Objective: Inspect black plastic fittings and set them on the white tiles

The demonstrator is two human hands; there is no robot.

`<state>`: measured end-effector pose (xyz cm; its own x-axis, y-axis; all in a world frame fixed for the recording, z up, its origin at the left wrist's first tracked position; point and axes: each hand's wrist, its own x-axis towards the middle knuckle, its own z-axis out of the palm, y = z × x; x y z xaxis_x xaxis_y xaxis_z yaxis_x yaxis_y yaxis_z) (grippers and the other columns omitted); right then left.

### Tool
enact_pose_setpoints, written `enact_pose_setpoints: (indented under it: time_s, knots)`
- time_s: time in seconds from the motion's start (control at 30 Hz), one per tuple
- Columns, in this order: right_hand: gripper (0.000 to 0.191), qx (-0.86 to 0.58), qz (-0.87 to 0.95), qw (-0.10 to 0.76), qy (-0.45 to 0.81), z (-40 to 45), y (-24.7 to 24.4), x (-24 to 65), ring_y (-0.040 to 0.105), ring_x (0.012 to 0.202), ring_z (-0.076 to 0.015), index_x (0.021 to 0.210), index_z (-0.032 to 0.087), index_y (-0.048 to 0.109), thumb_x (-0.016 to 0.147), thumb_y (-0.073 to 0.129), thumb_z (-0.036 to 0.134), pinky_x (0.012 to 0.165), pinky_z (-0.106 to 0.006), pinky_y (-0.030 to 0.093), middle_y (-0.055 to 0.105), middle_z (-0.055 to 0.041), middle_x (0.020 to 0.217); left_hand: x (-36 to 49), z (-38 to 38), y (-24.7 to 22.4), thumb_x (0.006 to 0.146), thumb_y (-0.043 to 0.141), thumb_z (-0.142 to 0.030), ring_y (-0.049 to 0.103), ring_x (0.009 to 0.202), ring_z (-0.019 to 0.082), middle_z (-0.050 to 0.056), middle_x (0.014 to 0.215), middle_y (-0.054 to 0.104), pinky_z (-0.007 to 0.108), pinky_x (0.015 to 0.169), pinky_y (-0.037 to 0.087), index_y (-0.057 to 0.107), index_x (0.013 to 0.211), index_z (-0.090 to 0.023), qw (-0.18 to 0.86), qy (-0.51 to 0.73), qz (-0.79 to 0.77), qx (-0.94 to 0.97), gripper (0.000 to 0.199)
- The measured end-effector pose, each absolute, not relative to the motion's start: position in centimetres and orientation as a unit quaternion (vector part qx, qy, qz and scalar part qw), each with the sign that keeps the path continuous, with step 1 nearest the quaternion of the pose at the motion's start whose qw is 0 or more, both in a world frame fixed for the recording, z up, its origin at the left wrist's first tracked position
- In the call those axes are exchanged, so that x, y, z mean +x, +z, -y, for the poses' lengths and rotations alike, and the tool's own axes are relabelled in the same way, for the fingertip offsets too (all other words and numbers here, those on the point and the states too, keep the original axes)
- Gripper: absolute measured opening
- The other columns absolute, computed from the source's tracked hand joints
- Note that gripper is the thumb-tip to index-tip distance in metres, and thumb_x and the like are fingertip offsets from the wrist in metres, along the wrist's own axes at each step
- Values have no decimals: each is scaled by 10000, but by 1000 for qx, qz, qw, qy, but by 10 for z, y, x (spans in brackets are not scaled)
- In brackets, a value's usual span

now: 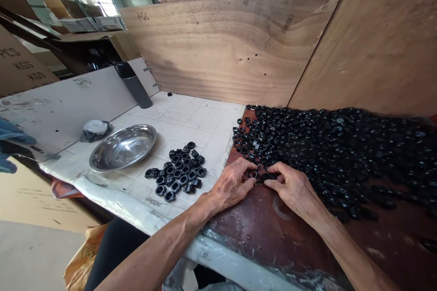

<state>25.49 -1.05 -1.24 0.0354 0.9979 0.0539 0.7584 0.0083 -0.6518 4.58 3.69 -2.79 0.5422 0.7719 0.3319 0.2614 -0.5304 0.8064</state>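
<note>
My left hand (234, 183) is at the edge of a big heap of black plastic rings (341, 145), its thumb and fingers closed round a black ring (253, 174). Close beside it, my right hand (294, 187) pinches at small black rings (267, 176), partly hidden by its fingertips. Both hands rest low over the reddish-brown board (246, 223). To the left, a smaller cluster of black rings (177, 170) lies on the white tiled surface (208, 120); they look like thick nuts with open centres.
A shallow steel bowl (123, 145) stands left of the cluster, with a wrapped roll (95, 128) behind it. A dark grey bottle (134, 84) leans by the low side panel (68, 104). A tall plywood board (232, 45) walls off the back. Cardboard boxes (20, 63) stand further left.
</note>
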Motion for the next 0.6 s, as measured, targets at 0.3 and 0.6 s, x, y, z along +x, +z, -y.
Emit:
enact_pose_setpoints:
  time_s: [0.3,0.6]
  knots:
    - [214,-658,599,386,243,11,-2,255,621,750,-198,956,226,706,805,676,376,707,-314,493,673,-25,844,49,-34,-17,824,641,-159,636,751,128,65,1045,658,250,676,536,675,1103,-173,414,373,-339,758,281]
    - [328,-604,476,469,434,20,15,242,706,818,-218,915,196,677,763,788,464,772,-312,556,761,-61,865,52,-30,-10,813,724,-200,682,814,139,71,991,729,250,770,525,676,1110,-166,657,410,-290,563,302]
